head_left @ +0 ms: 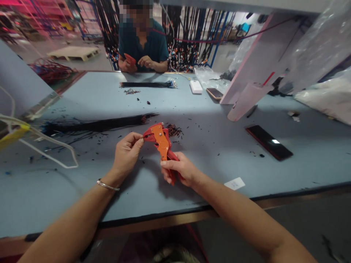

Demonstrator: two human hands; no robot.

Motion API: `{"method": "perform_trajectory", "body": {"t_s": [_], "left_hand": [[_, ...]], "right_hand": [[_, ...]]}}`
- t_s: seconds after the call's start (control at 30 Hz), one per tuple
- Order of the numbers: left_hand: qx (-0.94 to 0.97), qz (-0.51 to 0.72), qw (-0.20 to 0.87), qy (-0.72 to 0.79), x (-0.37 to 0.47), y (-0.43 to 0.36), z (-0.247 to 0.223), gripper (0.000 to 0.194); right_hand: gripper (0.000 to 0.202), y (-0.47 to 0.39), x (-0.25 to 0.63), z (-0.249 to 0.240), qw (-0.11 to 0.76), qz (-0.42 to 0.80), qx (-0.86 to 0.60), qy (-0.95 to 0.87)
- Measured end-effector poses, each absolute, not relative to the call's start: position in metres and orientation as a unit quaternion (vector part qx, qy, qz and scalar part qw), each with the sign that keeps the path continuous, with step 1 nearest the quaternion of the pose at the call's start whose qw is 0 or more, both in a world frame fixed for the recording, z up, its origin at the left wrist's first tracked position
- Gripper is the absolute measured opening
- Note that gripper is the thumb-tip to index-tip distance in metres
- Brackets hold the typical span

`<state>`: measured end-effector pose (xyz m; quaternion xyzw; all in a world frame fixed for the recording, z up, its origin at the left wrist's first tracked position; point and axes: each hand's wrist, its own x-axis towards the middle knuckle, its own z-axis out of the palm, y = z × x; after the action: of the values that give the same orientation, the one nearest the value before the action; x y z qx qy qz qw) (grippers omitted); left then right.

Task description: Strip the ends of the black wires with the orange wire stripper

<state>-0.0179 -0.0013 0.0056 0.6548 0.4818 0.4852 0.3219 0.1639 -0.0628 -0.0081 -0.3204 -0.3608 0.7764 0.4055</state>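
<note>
My right hand (178,170) is wrapped round the handles of a red and orange wire stripper (161,140), whose head points up and to the left. At the mouth of the tool, the fingertips of my left hand (128,148) are pinched together; what they hold is too small to make out. Just behind the tool lies a small pile of dark cut pieces (174,130). A long bundle of black wires (101,125) stretches across the table beyond my left hand.
Across the table (203,160), a person (142,44) holds a red tool beside another wire bundle (148,84). A phone (270,142), a white label (234,183) and a slanted post (252,62) are on the right. White cable (65,166) loops at left.
</note>
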Motion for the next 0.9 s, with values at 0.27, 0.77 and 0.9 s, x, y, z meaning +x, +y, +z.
{"method": "perform_trajectory", "body": {"t_s": [0.27,0.77,0.9], "left_hand": [[0.677,0.467,0.258,0.507,-0.015,-0.006,0.011,0.014],[0.659,0.472,0.284,0.511,-0.024,-0.008,0.004,0.016],[0.652,0.487,0.299,0.499,-0.027,-0.007,0.003,0.018]], "right_hand": [[0.030,-0.063,0.164,-0.008,0.399,0.800,-0.305,-0.329],[0.027,-0.060,0.181,0.000,0.400,0.796,-0.270,-0.366],[0.030,-0.063,0.175,-0.005,0.373,0.805,-0.262,-0.381]]}}
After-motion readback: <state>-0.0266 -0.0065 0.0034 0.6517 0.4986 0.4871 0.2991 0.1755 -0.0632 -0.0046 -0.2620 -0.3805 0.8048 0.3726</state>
